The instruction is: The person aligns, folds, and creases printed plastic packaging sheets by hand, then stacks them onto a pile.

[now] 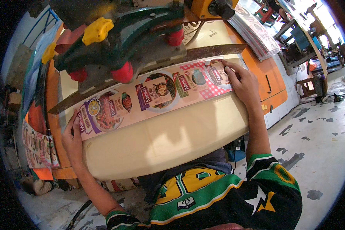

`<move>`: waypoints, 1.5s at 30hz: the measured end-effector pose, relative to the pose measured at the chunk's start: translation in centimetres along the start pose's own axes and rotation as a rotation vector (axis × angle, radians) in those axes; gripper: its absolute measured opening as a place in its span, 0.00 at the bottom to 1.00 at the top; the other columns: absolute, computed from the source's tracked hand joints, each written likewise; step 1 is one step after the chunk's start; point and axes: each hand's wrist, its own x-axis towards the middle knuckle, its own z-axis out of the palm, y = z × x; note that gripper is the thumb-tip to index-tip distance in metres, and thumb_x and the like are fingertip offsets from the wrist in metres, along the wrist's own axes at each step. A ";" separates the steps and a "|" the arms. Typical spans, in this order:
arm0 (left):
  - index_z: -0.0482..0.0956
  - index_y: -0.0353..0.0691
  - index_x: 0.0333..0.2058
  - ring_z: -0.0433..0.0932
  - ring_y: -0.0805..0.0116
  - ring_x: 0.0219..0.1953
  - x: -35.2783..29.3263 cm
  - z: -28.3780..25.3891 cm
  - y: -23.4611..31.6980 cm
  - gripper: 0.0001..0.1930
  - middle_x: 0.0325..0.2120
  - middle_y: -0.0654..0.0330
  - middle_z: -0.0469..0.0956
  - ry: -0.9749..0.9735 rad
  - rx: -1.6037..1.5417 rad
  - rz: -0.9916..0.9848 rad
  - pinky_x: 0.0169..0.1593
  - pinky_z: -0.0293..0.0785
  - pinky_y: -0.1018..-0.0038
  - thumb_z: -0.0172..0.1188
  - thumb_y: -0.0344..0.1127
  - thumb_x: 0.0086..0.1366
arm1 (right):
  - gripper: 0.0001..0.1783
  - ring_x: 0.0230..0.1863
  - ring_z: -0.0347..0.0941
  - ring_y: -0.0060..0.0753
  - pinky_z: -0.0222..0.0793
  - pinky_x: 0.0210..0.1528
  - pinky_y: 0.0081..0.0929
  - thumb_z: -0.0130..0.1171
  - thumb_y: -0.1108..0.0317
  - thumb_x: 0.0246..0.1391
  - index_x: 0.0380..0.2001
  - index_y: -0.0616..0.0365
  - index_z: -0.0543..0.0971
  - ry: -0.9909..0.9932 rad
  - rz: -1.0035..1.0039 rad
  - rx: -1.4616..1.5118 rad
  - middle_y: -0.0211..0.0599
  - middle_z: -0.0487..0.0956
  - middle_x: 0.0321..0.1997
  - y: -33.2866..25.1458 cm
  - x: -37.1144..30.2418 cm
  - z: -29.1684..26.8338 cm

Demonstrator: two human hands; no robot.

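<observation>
A long printed sheet (132,99) with food pictures and a pink checked part lies slantwise in front of me, on a pale cream surface (168,132). Its far long edge runs along a metal bar (214,51). At the sheet's left end, my left hand (73,142) is closed on the edge, with the fingers at the corner. My right hand (241,80) holds the far right corner, its thumb and index finger bent over the print. Just beyond the sheet stands a dark green machine (142,36) with red feet and yellow knobs.
The orange table (274,71) carries a stack of printed sheets (253,30) at the far right and an L-shaped hex key (268,83). More printed sheets (40,147) hang at the left edge. A yellow box (209,8) with a black knob sits by the machine.
</observation>
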 end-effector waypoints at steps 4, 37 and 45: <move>0.79 0.44 0.61 0.80 0.65 0.55 0.2 -0.1 -0.6 0.21 0.54 0.48 0.82 -0.012 -0.026 0.005 0.59 0.71 0.71 0.52 0.47 0.77 | 0.17 0.34 0.84 0.48 0.75 0.43 0.41 0.57 0.52 0.66 0.51 0.41 0.86 0.012 -0.007 0.033 0.45 0.85 0.29 0.0 0.0 0.1; 0.82 0.45 0.58 0.82 0.60 0.54 -0.3 0.3 0.0 0.18 0.50 0.47 0.84 0.067 -0.047 0.082 0.57 0.73 0.68 0.53 0.42 0.76 | 0.17 0.35 0.84 0.48 0.75 0.41 0.40 0.59 0.54 0.64 0.49 0.47 0.87 0.060 -0.023 0.148 0.47 0.86 0.32 1.1 -0.5 0.2; 0.82 0.46 0.58 0.82 0.63 0.52 -0.5 0.1 0.1 0.18 0.50 0.47 0.84 0.062 -0.027 0.061 0.56 0.73 0.69 0.53 0.43 0.76 | 0.17 0.36 0.83 0.49 0.75 0.42 0.41 0.59 0.54 0.64 0.48 0.47 0.87 0.035 -0.004 0.130 0.48 0.86 0.33 0.7 -0.3 0.1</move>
